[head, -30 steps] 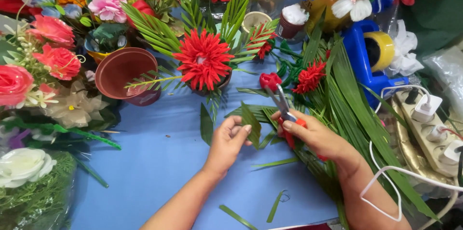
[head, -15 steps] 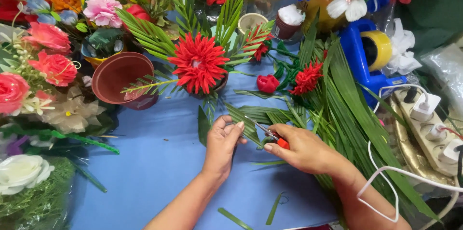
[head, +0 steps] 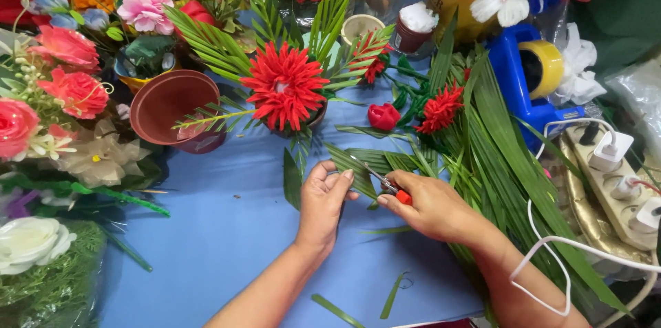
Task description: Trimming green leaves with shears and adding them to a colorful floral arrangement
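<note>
A smooth blue table top (head: 227, 231) carries everything. At its centre stands a small pot holding a big red spiky flower (head: 284, 85). Toward ten o'clock an empty reddish-brown plastic flowerpot (head: 172, 104) lies tipped on its side. A thick sheaf of long green palm leaves (head: 509, 163) spreads from two to five o'clock, with a white power strip (head: 616, 176) just beyond it (plugs seated). Trimmed green leaf strips (head: 392, 295) lie scattered at six o'clock.

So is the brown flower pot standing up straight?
No, the brown flower pot lies tipped on its side on the blue table, its opening facing up toward the camera.
</note>
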